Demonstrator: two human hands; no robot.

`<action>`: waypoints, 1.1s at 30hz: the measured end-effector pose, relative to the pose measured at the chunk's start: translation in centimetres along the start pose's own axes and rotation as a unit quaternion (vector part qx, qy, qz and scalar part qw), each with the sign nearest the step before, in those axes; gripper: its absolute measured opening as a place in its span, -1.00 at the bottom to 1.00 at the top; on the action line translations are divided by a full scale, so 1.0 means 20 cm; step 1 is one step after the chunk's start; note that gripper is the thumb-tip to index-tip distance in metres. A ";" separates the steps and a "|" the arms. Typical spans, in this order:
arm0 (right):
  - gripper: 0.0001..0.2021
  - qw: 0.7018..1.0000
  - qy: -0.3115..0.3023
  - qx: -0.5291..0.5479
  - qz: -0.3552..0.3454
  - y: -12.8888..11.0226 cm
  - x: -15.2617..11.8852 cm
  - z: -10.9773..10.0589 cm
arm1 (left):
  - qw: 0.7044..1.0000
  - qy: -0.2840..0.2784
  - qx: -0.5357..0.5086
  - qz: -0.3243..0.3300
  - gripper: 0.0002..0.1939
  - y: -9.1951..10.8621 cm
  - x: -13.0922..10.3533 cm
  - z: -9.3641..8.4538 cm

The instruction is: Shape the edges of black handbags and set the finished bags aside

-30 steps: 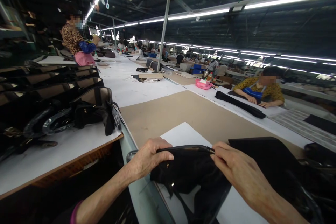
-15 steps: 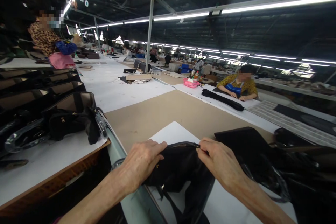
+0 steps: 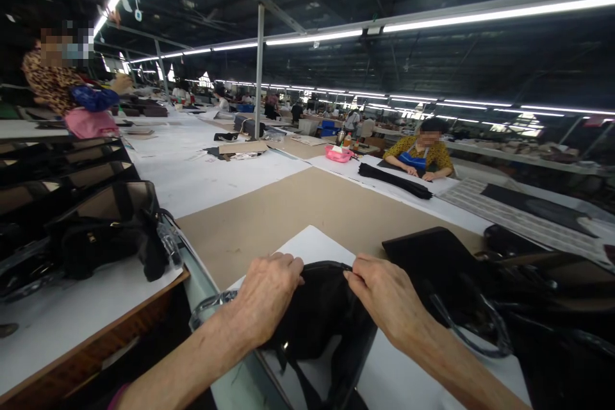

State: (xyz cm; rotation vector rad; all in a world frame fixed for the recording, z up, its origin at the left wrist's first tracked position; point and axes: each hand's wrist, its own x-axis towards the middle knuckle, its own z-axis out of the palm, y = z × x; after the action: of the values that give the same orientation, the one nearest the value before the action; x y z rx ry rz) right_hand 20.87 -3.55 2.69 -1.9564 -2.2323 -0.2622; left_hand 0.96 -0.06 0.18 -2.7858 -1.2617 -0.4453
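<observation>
Black bag piece (image 3: pixel 312 327), bottom centre of frame — left hand (image 3: pixel 271 296) clamped over top edge, right hand (image 3: pixel 384 293) pinching it farther right. Step: seemingly edge handling — next move likely calls for even tension.

Strip lights (image 3: pixel 500 14) glare beneath a shadowy roof (image 3: pixel 456 67) fading to near black.

I count two bare hands (image 3: pixel 270 298) (image 3: pixel 384 291), one black bag (image 3: pixel 317 314) held in them, one pink basket (image 3: pixel 339 154), one bundle of black strips (image 3: pixel 394 181), two co-workers (image 3: pixel 435 157) (image 3: pixel 50 80) nearby, one blue apron (image 3: pixel 413 161) and one pink apron (image 3: pixel 90 123).
</observation>
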 end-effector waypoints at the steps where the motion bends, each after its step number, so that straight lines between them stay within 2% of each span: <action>1: -0.72 1.000 0.001 -0.002 -0.001 0.00 0.00 0.00 | 1.000 -0.001 0.010 -0.002 -0.87 0.01 0.00 0.00; 6: -0.72 1.000 0.013 -0.006 -0.003 0.00 -0.01 0.00 | 0.997 -0.003 0.065 0.041 -0.95 0.06 0.03 0.00; 11: -0.73 1.000 0.018 -0.008 0.003 0.00 -0.02 0.00 | 0.997 0.015 0.033 0.074 -0.81 0.11 0.06 0.00; 18: -0.72 1.000 0.018 -0.002 0.014 0.00 -0.02 0.00 | 0.998 0.009 -0.051 0.037 -0.88 0.09 0.11 0.00; 22: -0.72 0.999 0.029 -0.002 0.012 0.00 -0.02 0.01 | 0.991 -0.001 -0.130 -0.023 -0.89 0.10 0.13 -0.02; 26: -0.71 0.999 0.031 0.002 0.012 0.00 -0.02 0.01 | 0.980 0.014 -0.189 -0.067 -0.90 0.10 0.14 -0.02; 30: -0.73 0.999 0.031 0.002 0.021 -0.01 -0.01 0.00 | 0.974 0.032 -0.204 -0.093 -0.88 0.10 0.14 -0.01; 33: -0.73 0.999 0.035 -0.003 0.021 -0.02 -0.01 0.00 | 0.978 0.019 -0.187 -0.089 -0.88 0.11 0.15 -0.01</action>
State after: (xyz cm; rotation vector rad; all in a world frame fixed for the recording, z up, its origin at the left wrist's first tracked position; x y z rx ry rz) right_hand 20.50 -3.74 2.69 -1.9623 -2.1475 -0.3273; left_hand 4.31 0.61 1.40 -2.9470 -1.5707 -0.8239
